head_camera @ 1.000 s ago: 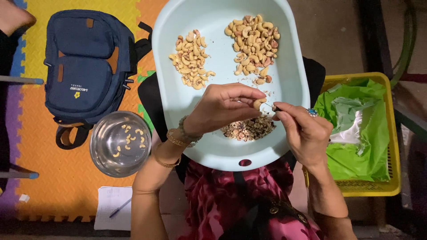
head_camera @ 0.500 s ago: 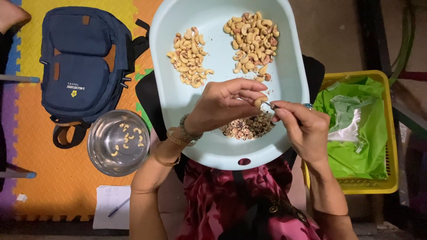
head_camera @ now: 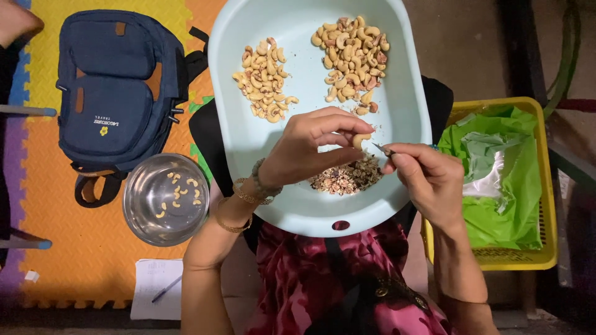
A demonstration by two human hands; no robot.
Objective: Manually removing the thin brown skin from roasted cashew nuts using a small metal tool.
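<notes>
A pale blue tray [head_camera: 248,149] rests on my lap. My left hand [head_camera: 307,149] pinches a single cashew nut [head_camera: 359,141] between thumb and fingers above the tray. My right hand [head_camera: 425,177] grips a small metal blade [head_camera: 380,147] whose tip touches the nut. Just below the hands lies a heap of brown skin scraps [head_camera: 344,177]. On the tray's far left sits a pile of pale peeled cashews [head_camera: 262,80]. A bigger pile of cashews with reddish skin bits [head_camera: 352,56] lies at the far right.
A steel bowl [head_camera: 166,200] with several cashews stands on the orange foam mat to my left, beside a navy backpack [head_camera: 118,93]. A yellow basket [head_camera: 496,257] lined with green plastic is at my right. Paper and a pen [head_camera: 158,291] lie near my left elbow.
My hands stay together over the tray while small shifts of the fingers turn the nut against the blade. The view has shifted slightly; the tray and piles are unchanged.
</notes>
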